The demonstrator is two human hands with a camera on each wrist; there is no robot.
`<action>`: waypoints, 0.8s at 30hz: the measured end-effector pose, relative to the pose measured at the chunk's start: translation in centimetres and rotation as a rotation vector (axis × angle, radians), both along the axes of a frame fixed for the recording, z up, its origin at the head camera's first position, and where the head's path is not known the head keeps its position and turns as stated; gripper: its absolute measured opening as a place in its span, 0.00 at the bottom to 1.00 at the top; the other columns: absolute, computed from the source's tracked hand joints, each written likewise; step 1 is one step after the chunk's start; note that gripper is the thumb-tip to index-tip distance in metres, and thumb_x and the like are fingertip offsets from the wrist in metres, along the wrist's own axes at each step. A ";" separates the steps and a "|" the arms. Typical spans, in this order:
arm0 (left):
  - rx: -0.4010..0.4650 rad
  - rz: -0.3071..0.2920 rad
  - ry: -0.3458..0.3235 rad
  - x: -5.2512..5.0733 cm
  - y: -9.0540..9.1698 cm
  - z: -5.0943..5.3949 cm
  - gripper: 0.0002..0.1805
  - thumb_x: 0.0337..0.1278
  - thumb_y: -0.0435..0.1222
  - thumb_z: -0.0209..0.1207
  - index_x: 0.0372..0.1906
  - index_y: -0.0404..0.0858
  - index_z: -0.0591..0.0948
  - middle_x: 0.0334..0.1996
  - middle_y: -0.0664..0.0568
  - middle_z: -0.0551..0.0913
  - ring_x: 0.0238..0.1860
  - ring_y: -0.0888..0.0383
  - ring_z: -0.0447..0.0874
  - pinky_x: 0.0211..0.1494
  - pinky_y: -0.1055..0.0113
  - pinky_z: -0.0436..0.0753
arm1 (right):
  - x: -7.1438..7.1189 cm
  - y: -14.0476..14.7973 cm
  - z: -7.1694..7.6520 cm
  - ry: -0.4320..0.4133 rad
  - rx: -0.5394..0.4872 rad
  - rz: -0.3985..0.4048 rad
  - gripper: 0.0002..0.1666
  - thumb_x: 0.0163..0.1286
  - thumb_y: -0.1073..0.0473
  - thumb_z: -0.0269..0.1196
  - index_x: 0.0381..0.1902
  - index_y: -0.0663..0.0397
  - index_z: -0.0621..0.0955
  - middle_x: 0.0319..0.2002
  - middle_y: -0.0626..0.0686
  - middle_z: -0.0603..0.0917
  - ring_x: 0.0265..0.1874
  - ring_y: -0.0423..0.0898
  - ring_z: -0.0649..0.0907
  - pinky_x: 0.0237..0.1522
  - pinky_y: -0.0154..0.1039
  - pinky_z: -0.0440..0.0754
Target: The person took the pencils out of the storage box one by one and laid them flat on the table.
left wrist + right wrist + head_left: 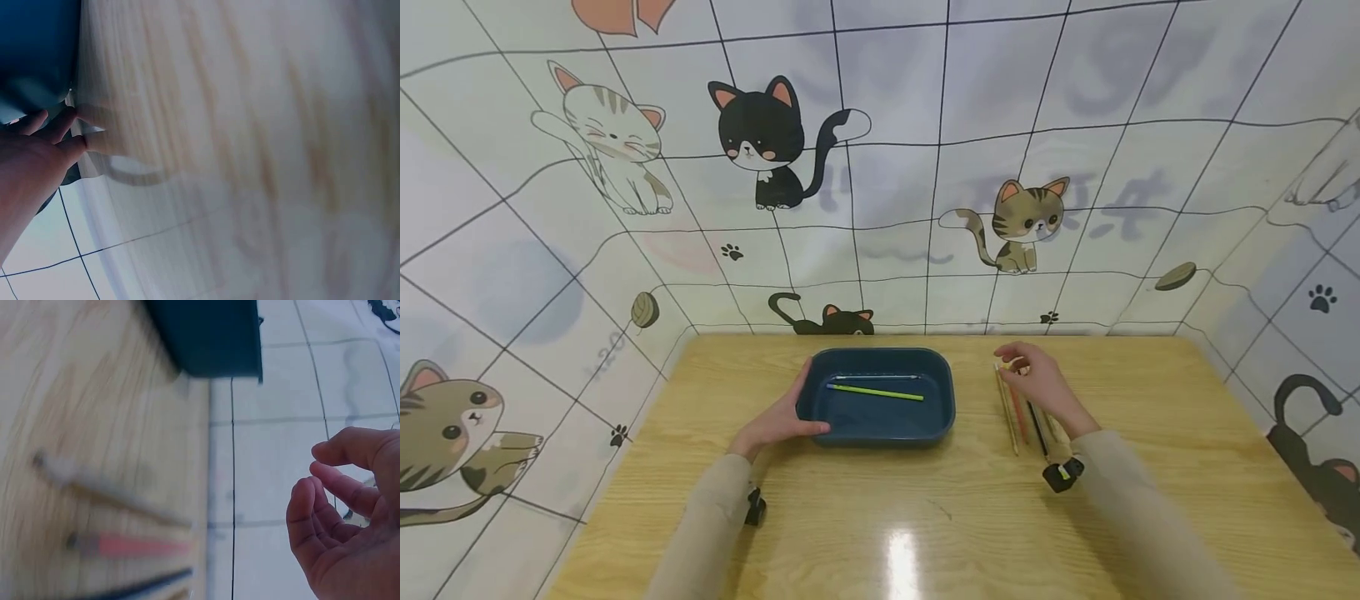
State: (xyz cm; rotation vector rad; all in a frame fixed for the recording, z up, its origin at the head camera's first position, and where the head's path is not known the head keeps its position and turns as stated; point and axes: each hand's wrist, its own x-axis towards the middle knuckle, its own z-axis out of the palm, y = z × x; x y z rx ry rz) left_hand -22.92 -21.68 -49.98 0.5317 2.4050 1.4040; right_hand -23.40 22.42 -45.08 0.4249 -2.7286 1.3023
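A dark blue rectangular dish [880, 437] stands on the table, holding a slim green pencil-like stick [876, 392] and a thin pale stick [880, 377]. My left hand [781, 417] holds the dish's left end, thumb by the near corner, fingers along the side; the left wrist view shows those fingers [55, 128] against its wall. My right hand [1037, 382] hovers above several slim sticks to the right, its fingers loosely bent and nothing visible between them. Among these are a wood-coloured stick [1007, 417], a red one [1018, 410] and a black one [1039, 432]; their exact kind is blurred.
The wooden table [850, 517] ends at the back against a hanging sheet [895, 275] printed with cats and grid lines. Similar sheet hangs at both sides. A small black wrist camera [1063, 475] sits under the right wrist, near the sticks' front ends.
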 end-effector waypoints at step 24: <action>0.031 -0.018 -0.014 1.0 0.6 2.6 0.65 0.47 0.36 0.72 0.77 0.41 0.33 0.75 0.37 0.33 0.73 0.38 0.33 0.69 0.39 0.44 | -0.9 -13.5 -1.1 -0.108 -0.192 0.231 0.14 0.67 0.69 0.60 0.50 0.67 0.79 0.43 0.60 0.81 0.40 0.51 0.79 0.43 0.45 0.77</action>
